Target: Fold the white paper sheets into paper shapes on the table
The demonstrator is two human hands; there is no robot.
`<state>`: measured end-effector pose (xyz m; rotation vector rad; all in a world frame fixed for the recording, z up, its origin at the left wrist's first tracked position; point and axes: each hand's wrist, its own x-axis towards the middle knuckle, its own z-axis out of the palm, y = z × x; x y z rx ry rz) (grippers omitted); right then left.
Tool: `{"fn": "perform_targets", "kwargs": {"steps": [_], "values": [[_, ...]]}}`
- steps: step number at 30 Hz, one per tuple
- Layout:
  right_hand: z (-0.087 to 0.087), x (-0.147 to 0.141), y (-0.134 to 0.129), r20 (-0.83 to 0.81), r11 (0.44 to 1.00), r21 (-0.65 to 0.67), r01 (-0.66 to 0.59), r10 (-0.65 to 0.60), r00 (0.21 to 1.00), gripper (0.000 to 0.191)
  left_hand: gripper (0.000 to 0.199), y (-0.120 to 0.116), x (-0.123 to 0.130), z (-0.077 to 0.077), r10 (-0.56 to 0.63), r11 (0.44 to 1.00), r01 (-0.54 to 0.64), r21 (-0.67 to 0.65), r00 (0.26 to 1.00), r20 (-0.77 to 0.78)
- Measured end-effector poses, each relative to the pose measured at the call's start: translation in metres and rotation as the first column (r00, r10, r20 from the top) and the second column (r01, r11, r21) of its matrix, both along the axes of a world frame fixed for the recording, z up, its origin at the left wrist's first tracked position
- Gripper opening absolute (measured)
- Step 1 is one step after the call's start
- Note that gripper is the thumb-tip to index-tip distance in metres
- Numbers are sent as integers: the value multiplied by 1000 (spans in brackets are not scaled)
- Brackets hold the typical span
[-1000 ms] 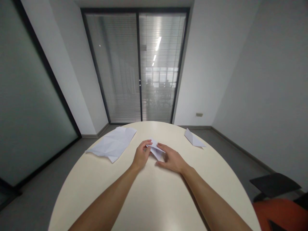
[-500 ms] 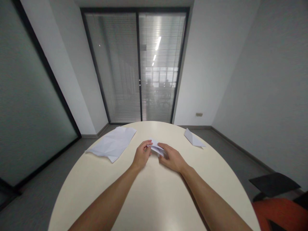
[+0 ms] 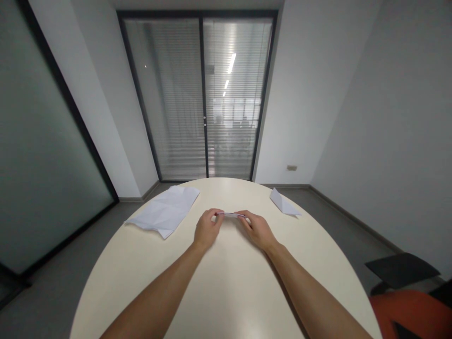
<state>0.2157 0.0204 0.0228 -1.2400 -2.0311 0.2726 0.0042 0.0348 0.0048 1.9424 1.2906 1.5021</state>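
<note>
A small folded white paper (image 3: 230,215) is held between my two hands above the round table, seen nearly edge-on as a thin strip. My left hand (image 3: 208,229) pinches its left end between thumb and fingers. At the right end, my right hand (image 3: 258,229) grips it the same way. To the left lies a large creased white sheet (image 3: 167,210), flat on the table. A folded piece of white paper (image 3: 283,203) rests near the table's far right edge, apart from my hands.
The round cream table (image 3: 226,287) fills the middle of the view. A red chair (image 3: 411,313) with a black armrest (image 3: 402,270) stands at the lower right. Beyond the table are glass doors with blinds (image 3: 231,103).
The held paper has turned from showing its spread folds to a thin, nearly edge-on strip. My right hand has shifted slightly, and both hands now pinch opposite ends.
</note>
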Motion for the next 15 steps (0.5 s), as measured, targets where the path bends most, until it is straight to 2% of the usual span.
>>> {"fn": "perform_targets", "kwargs": {"steps": [4,11,15], "values": [[3,-2,-1,-25,998,12,54,-54,998,32,20,3,-3,-2,107,994,-106,26,994,-21],[1,-5,1,-182,994,25,109,-103,978,36,29,0,2,-1,-7,997,14,-79,996,91],[-3,-6,5,-302,993,-45,107,-115,946,39,28,-3,3,1,-33,994,47,-95,990,137]]}}
